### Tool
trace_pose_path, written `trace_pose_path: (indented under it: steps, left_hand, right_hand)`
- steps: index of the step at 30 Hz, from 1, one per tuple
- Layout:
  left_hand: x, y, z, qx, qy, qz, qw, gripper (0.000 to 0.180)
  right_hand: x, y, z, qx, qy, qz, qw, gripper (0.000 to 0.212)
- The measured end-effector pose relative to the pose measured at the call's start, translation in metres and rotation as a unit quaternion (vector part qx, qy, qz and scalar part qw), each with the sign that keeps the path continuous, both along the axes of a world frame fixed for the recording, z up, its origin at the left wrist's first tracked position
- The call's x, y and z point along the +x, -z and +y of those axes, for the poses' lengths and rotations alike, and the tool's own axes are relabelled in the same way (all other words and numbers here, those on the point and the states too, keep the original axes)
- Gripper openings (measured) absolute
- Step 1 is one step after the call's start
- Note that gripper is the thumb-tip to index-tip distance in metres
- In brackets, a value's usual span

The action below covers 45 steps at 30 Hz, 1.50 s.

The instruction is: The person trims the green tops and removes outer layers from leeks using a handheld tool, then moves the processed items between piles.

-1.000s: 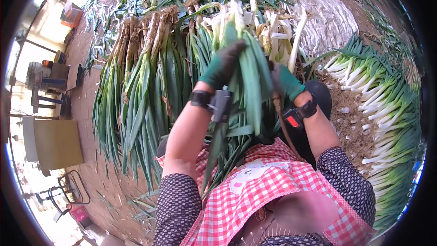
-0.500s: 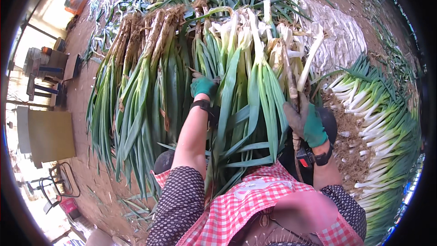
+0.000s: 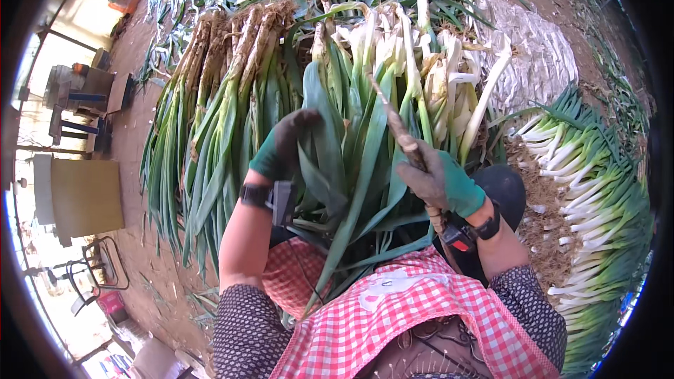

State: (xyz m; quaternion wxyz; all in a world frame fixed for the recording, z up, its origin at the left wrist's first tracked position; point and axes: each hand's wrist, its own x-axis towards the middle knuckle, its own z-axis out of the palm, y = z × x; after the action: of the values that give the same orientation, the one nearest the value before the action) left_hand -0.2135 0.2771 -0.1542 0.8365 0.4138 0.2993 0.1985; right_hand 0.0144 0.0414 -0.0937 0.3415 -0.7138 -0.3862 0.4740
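In the head view, a gloved left hand (image 3: 281, 144) reaches in at the edge of a clump of broad leek leaves (image 3: 326, 137), the nearest growth to its fingers. From my distant post I see the fingers curved, their tips meeting the leaves' left side, but I cannot tell whether they grip any of it or merely touch. The leaves rise beyond the fingertips and spread to their right.

Across from it, the gloved right hand (image 3: 447, 181) has its fingers wrapped around a slender brown stick (image 3: 398, 126). I see the stick slant up and left past the fingers, its far end in front of the pale leek stems (image 3: 386, 38), and its lower end emerging below the palm, near the wrist.

Left of both hands, I pick out a bunch of leeks (image 3: 217, 116), soil-caked roots at the far end, green tops pointing toward the wearer. Well to the right, a curved row of white-stemmed leeks (image 3: 590, 189) lies on the ground beside a brown heap of roots (image 3: 540, 228). A crumpled white sheet (image 3: 530, 56) is spread beyond the row, and a red-checked apron (image 3: 421, 316) covers the wearer's lap.
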Motion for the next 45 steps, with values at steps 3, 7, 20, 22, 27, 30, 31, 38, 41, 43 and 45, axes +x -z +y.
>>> trace_pose_path:
  steps: [3, 7, 20, 22, 27, 30, 31, 38, 41, 43, 45]
  left_hand:
    - [-0.032, 0.012, -0.042, 0.009, 0.019, -0.008, 1.000, 0.047]
    - [-0.016, -0.009, -0.063, 0.138, 0.039, 0.065, 0.988, 0.045]
    - [-0.021, 0.012, -0.043, -0.116, -0.119, 0.142, 0.976, 0.043]
    - [-0.029, 0.021, -0.041, -0.131, -0.134, 0.142, 0.972, 0.041]
    - [-0.007, 0.027, -0.040, -0.131, -0.101, 0.106, 0.980, 0.041]
    - [-0.034, 0.035, -0.038, -0.129, -0.129, 0.118, 0.976, 0.043]
    - [-0.035, 0.036, -0.037, -0.134, -0.123, 0.117, 0.976, 0.045]
    - [-0.019, 0.020, -0.041, -0.137, -0.079, 0.093, 0.983, 0.051]
    - [-0.020, 0.017, -0.039, -0.135, -0.105, 0.118, 0.978, 0.049]
    - [-0.024, 0.012, -0.033, -0.116, -0.131, 0.143, 0.974, 0.045]
    - [-0.032, 0.022, -0.022, -0.103, -0.166, 0.190, 0.962, 0.041]
  right_hand:
    - [-0.014, 0.023, 0.017, -0.012, -0.042, 0.072, 0.996, 0.039]
    - [-0.029, 0.046, 0.043, -0.068, -0.105, 0.037, 0.991, 0.036]
    - [-0.035, 0.090, 0.129, -0.024, -0.186, -0.135, 0.973, 0.042]
    - [-0.044, 0.086, 0.154, -0.075, -0.163, -0.093, 0.979, 0.042]
    - [0.015, 0.159, 0.243, -0.024, -0.264, -0.272, 0.925, 0.041]
    - [-0.026, 0.118, 0.284, -0.120, -0.169, -0.219, 0.954, 0.049]
    - [-0.026, 0.110, 0.290, -0.141, -0.146, -0.170, 0.964, 0.051]
    - [0.014, 0.120, 0.310, -0.034, -0.209, -0.277, 0.937, 0.046]
    - [0.004, 0.123, 0.285, -0.013, -0.252, -0.331, 0.909, 0.043]
    - [-0.003, 0.123, 0.252, 0.029, -0.371, -0.398, 0.838, 0.040]
    - [-0.018, 0.118, 0.209, 0.024, -0.370, -0.344, 0.863, 0.042]
